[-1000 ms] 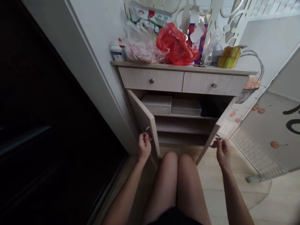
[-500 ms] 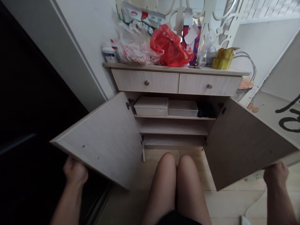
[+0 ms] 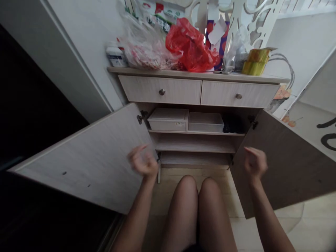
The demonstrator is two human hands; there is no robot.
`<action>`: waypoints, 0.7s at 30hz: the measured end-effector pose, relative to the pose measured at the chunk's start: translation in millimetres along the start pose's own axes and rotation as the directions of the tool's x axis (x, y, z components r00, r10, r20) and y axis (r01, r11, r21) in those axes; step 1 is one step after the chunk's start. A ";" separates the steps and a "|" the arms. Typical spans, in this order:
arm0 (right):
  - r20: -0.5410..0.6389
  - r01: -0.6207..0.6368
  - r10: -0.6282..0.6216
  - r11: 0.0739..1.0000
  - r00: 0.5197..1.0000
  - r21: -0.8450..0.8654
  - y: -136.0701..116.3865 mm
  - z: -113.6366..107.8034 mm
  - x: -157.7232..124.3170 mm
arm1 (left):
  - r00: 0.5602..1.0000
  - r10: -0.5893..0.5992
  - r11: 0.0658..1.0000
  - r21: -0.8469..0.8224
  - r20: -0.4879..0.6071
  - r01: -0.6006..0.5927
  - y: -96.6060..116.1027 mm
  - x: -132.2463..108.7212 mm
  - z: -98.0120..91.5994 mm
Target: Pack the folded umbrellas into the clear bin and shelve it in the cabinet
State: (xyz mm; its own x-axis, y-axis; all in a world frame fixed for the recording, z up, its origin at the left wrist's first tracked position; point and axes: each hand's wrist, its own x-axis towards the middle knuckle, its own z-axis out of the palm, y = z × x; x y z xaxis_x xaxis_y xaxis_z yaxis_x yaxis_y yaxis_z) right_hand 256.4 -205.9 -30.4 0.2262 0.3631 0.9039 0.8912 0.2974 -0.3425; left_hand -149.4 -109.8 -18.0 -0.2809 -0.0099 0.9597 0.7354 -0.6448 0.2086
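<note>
My left hand [image 3: 143, 161] is in the air in front of the left cabinet door [image 3: 86, 157], blurred, with its fingers curled in and nothing seen in them. Before the right cabinet door [image 3: 286, 168] is my right hand [image 3: 255, 162], also curled like a loose fist and holding nothing visible. Both doors stand swung outward. Between them, the upper shelf holds a white lidded box [image 3: 168, 119], a translucent open-topped bin [image 3: 206, 122] and a dark bundle [image 3: 233, 123] that I cannot make out. Below are two lower shelf boards [image 3: 194, 142].
Two drawers [image 3: 181, 89] with round knobs are closed above the compartment. On the cabinet top lie a red plastic bag [image 3: 193, 47], a clear bag [image 3: 147, 52], a white bottle [image 3: 116, 56] and a yellow pack [image 3: 256, 62]. My knees are close to the cabinet's front.
Both hands have let go of the door edges and moved inward toward the shelves. The doors are swung wider, and the view has come slightly closer to the cabinet.
</note>
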 end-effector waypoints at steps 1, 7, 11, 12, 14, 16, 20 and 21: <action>0.023 0.062 -0.062 0.998 0.998 -0.008 1.1 25.2 15.1 | 0.972 0.045 0.997 -0.068 0.231 -0.030 8.6 0.3 36.8; 0.628 0.154 0.078 0.939 0.775 -0.307 34.5 151.8 97.5 | 0.341 0.210 0.961 -0.129 0.916 -0.245 5.2 3.4 213.5; 0.765 0.213 0.267 0.860 0.586 -0.464 58.0 175.2 114.8 | 0.146 0.157 0.930 -0.097 0.977 -0.354 -14.5 -2.0 256.7; 0.768 0.210 0.287 0.854 0.573 -0.476 61.4 176.8 116.4 | 0.132 0.149 0.927 -0.092 0.980 -0.364 -18.7 -4.3 261.0; 0.763 0.200 0.312 0.846 0.566 -0.494 65.1 178.4 118.9 | 0.111 0.144 0.927 -0.095 0.983 -0.363 -25.5 -8.8 265.7; 0.757 0.196 0.337 0.834 0.560 -0.516 65.7 178.2 121.2 | 0.107 0.157 0.933 -0.112 0.982 -0.343 -29.5 -11.6 267.2; 0.741 0.196 0.322 0.833 0.590 -0.518 62.3 165.6 124.9 | 0.169 0.183 0.956 -0.135 0.969 -0.259 -26.4 -7.6 261.6; 0.734 0.193 0.305 0.839 0.607 -0.509 60.6 158.9 124.9 | 0.184 0.188 0.962 -0.143 0.965 -0.234 -23.3 -4.5 257.4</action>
State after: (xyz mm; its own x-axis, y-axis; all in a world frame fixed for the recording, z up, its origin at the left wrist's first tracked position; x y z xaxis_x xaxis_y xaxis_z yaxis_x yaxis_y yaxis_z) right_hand 276.2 -2.3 21.0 0.1206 0.9591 0.2560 0.9914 -0.1294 0.0176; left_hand -6.6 102.0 21.3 0.6816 0.6143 0.3975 0.6847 -0.7270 -0.0506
